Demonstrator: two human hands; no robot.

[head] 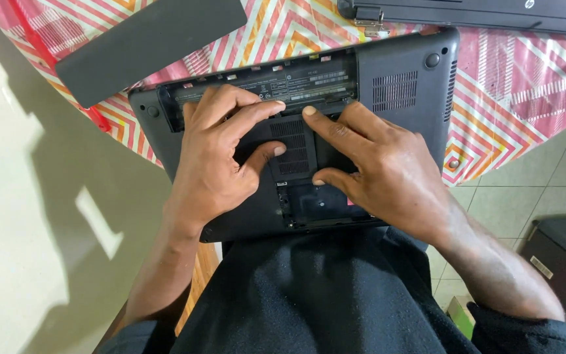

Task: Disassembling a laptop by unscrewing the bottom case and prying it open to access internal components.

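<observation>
A dark grey laptop point(401, 85) lies upside down, partly on a table and partly over my lap. Its battery bay point(296, 82) along the far edge stands open and shows labels. My left hand point(221, 157) lies flat on the bottom cover panel point(293, 147), fingers reaching the bay's edge, thumb on the vent grille. My right hand point(381, 170) presses the same panel from the right, index fingertip at the bay's edge and thumb near an open compartment point(316, 200). Neither hand holds a loose object.
A long black battery pack point(145, 46) lies on the striped pink, orange and white tablecloth point(506, 85) at the upper left. Another dark device point(479, 13) sits at the top right. A tiled floor and a dark box point(565, 255) are on the right.
</observation>
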